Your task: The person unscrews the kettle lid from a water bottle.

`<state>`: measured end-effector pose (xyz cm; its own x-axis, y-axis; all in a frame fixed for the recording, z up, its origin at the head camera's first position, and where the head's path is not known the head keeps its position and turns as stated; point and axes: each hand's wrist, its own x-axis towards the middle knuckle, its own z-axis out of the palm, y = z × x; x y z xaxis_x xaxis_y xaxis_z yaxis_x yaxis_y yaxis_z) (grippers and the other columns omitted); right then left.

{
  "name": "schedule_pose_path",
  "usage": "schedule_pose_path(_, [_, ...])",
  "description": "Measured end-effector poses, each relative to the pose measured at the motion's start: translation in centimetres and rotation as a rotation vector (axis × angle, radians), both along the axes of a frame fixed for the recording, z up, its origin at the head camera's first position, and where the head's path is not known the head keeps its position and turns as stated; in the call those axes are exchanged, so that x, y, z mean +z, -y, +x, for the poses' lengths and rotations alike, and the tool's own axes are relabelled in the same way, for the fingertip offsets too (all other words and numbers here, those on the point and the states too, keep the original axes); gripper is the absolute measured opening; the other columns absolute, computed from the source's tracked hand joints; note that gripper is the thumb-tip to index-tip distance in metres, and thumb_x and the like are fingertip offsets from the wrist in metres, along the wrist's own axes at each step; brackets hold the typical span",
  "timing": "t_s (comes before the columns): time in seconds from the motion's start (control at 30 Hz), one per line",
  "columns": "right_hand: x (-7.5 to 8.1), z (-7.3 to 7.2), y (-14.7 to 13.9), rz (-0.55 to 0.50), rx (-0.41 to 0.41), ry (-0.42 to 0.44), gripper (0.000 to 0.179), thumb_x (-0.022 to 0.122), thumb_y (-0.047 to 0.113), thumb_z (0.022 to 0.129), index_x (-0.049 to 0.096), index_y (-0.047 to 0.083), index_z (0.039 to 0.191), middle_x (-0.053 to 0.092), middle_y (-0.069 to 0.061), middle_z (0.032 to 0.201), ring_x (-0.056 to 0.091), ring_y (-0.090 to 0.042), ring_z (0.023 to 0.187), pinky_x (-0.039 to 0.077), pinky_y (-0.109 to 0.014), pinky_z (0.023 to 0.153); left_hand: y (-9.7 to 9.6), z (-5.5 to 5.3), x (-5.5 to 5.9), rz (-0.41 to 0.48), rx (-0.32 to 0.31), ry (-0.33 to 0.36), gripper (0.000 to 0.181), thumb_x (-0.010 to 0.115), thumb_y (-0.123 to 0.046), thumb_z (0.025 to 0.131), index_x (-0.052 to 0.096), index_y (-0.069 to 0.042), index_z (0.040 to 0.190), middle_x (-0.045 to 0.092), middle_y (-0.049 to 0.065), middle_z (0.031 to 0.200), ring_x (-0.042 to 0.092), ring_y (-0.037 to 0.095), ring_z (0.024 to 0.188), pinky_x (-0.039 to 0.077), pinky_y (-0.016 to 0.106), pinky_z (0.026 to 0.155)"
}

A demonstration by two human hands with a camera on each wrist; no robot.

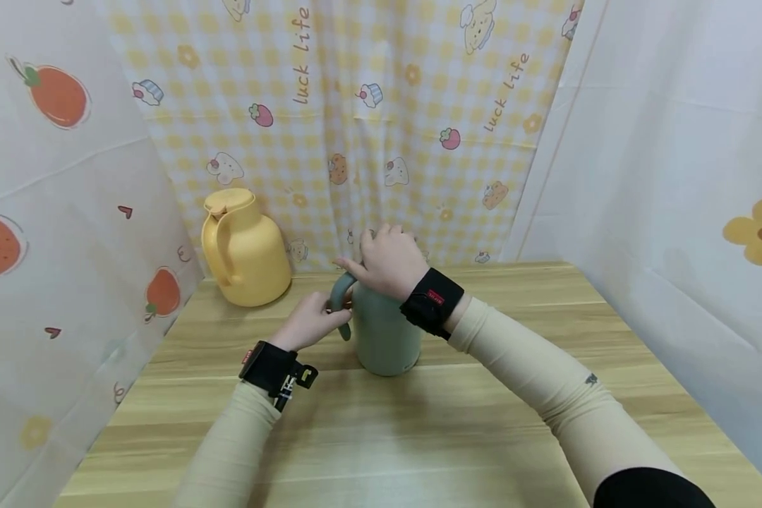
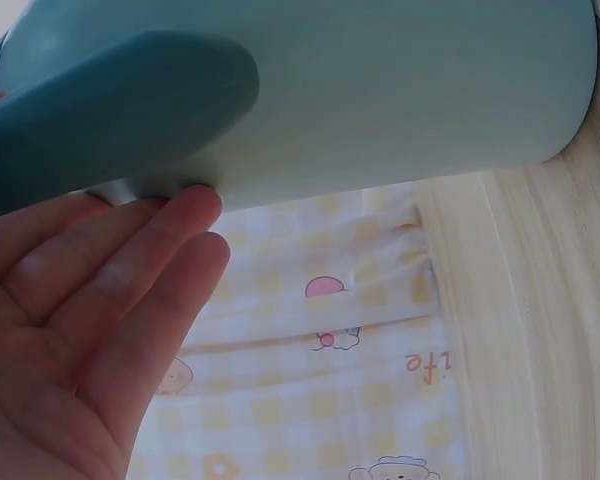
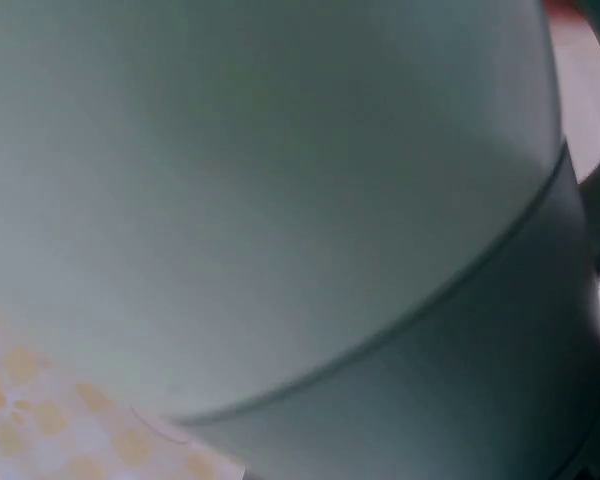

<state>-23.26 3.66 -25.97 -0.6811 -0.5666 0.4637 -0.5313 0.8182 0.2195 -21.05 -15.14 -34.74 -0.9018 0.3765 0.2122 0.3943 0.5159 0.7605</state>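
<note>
A grey-green thermos jug (image 1: pixel 387 346) stands upright on the wooden table, its darker handle (image 1: pixel 341 293) toward the left. My left hand (image 1: pixel 311 321) holds that handle, with the fingers passing behind it in the left wrist view and their tips close to the jug's body (image 2: pixel 400 90). Over the jug's top, my right hand (image 1: pixel 394 262) grips the lid, thumb stretched out to the left above the handle. That hand covers most of the lid. The right wrist view is filled by the jug's side (image 3: pixel 280 200) and the darker band (image 3: pixel 450 390) around its upper part.
A yellow thermos jug (image 1: pixel 254 257) stands at the back left of the wooden table (image 1: pixel 482 437). A checked yellow curtain (image 1: pixel 419 92) hangs close behind the table, with white printed curtains along the left and right sides.
</note>
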Motion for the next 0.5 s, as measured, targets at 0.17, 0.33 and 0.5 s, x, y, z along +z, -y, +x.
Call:
schedule_pose_path(0.17, [0.2,-0.6,-0.6,0.016,0.08,0.034,0.057,0.043,0.062,0.095,0.059,0.008,0.089,0.057,-0.013,0.082,0.057,-0.029,0.077,0.048,-0.037,0.06,0.2,-0.1,0.2,0.019,0.003,0.012,0.021,0.058,-0.017,0.09,0.073,-0.003,0.085,0.047,-0.003,0.056,0.023,0.013,0.048,0.024,0.029,0.05])
schedule_pose_path(0.33, [0.7,-1.0,-1.2,0.043,0.113,0.095,0.067,0.041,0.064,0.095,0.062,0.004,0.113,0.061,-0.017,0.103,0.06,-0.031,0.092,0.052,-0.039,0.07,0.4,-0.3,0.3,0.03,-0.011,0.01,0.022,0.057,-0.014,0.091,0.076,-0.004,0.095,0.072,0.008,0.098,0.037,0.012,0.055,0.028,0.032,0.055])
schedule_pose_path(0.5, [0.7,-1.3,-1.8,0.036,0.179,0.137,0.069,0.042,0.063,0.095,0.06,0.003,0.125,0.062,-0.017,0.109,0.061,-0.03,0.097,0.051,-0.04,0.078,0.3,-0.3,0.1,0.016,-0.01,0.005,0.02,0.057,-0.014,0.09,0.076,-0.005,0.09,0.061,-0.001,0.062,0.022,0.013,0.048,0.024,0.03,0.051])
